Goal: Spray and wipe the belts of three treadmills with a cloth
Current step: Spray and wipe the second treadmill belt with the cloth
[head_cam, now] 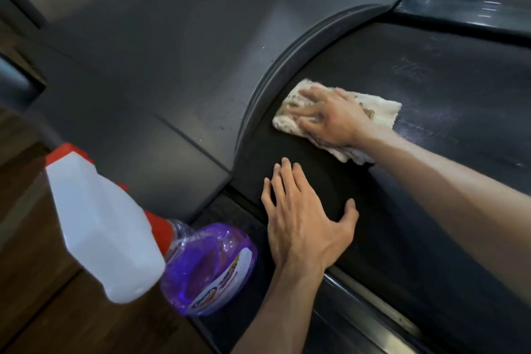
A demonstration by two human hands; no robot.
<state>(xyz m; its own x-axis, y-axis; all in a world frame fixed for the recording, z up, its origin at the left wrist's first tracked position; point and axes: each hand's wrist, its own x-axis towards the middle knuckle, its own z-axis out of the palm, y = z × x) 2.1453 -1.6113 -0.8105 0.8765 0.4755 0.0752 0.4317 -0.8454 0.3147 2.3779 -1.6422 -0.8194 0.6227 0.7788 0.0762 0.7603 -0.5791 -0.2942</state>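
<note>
On the black treadmill belt (431, 112), right hand (327, 118) presses the cloth (382, 109), left hand (301, 215) lies flat, fingers straight.

- left hand (301, 218), nearer the spray bottle (149, 238): bare, no glove, ring or watch
- right hand (327, 118), farther from the bottle: bare too
- both forearms unsleeved, lightly haired
</note>
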